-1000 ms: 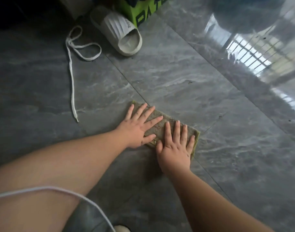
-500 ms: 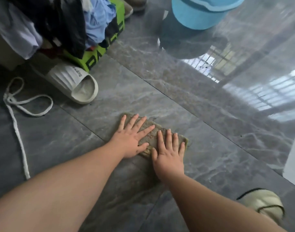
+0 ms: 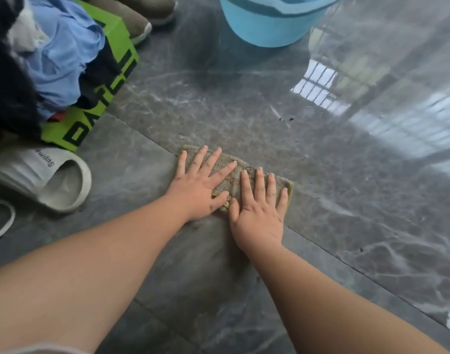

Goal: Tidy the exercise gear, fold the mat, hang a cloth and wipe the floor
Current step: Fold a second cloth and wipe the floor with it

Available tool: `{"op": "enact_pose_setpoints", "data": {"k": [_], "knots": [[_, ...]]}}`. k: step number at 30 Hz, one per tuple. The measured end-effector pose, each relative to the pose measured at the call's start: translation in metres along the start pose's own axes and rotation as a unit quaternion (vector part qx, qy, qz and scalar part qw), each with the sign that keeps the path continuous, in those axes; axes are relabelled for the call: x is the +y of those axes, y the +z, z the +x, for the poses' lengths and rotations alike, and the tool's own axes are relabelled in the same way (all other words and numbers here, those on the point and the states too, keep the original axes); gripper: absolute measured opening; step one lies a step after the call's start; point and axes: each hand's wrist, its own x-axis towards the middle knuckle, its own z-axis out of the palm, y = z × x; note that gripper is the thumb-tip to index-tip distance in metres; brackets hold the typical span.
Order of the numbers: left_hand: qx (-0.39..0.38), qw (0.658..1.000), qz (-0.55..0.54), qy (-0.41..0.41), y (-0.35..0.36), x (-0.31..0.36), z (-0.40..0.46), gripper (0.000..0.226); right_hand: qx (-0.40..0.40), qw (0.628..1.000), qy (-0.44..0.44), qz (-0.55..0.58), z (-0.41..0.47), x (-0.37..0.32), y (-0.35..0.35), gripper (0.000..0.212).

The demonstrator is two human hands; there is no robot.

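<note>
step: wiping floor [image 3: 321, 175] | cloth [image 3: 234, 172] flat on tile, midframe | left hand [image 3: 200, 185], right hand [image 3: 259, 213] side by side, fingers straight, pressing cloth, gripping nothing; likely for even pressure | bucket [image 3: 269, 24] ahead, likely for rinsing

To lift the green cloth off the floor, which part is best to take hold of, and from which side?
Probably the far right corner of the cloth, coming from the right. The cloth lies flat under both palms, left hand and right hand, and only that edge and the far left corner show free.
</note>
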Motion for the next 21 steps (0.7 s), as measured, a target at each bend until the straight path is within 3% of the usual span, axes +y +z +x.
{"op": "enact_pose_setpoints", "data": {"k": [5, 11, 21], "knots": [[-0.043, 0.999, 0.018, 0.014, -0.018, 0.009, 0.034, 0.072, 0.006, 1.000, -0.014, 0.025, 0.027, 0.023, -0.012, 0.065], [-0.177, 0.983, 0.028, -0.029, -0.044, 0.020, 0.049, 0.071, -0.045, 0.994, -0.086, 0.053, 0.050, 0.056, -0.040, 0.066], [0.013, 0.999, 0.025, 0.015, -0.036, 0.022, 0.098, 0.073, 0.036, 0.997, -0.070, 0.014, 0.101, 0.074, -0.042, 0.070]]}}
